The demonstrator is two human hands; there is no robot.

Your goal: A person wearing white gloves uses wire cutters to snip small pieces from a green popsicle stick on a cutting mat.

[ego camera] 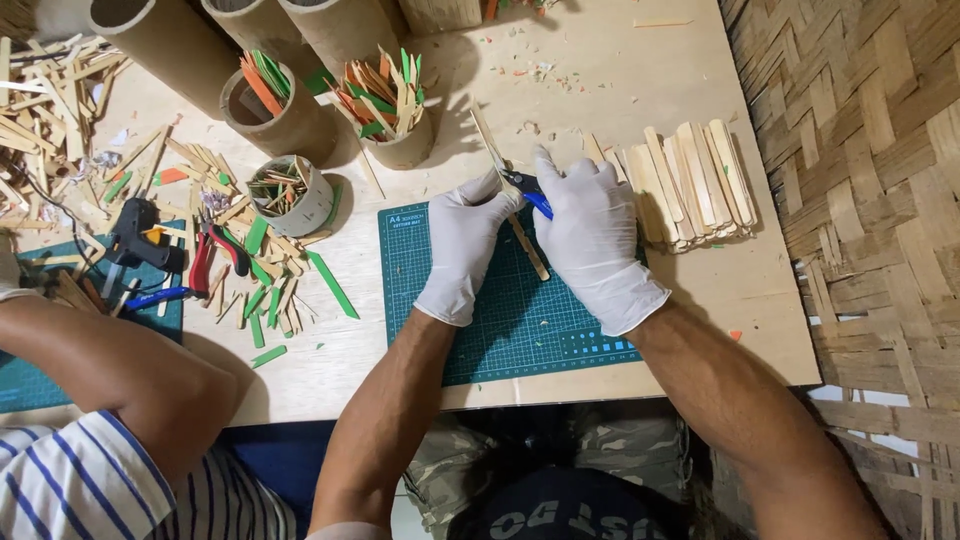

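Wooden stick (527, 245): one flat, pale craft stick, lying over the upper edge of the green cutting mat (480, 330) at the centre of the plywood table (690, 290).

Orientation: long axis runs from about 11 o'clock, where its far end (478, 118) points toward the cardboard cups, to about 5 o'clock, where the near end rests on the mat.

Left hand (462, 250), white-gloved: closed on the stick's middle, pinning it flat.

Right hand (592, 240), white-gloved: clenched around blue-handled cutters (527, 188), whose nose meets the stick at 12 o'clock of the mat; whether the blades have closed cannot be told.

Handling note, as a judgement: keep the stick pressed level, set the blades square across its width, and keep the holding fingers clear of the blades.

Adjacent: stack of plain sticks (690, 185) at 3 o'clock; another person's bare arm (110, 370) at 8 o'clock.
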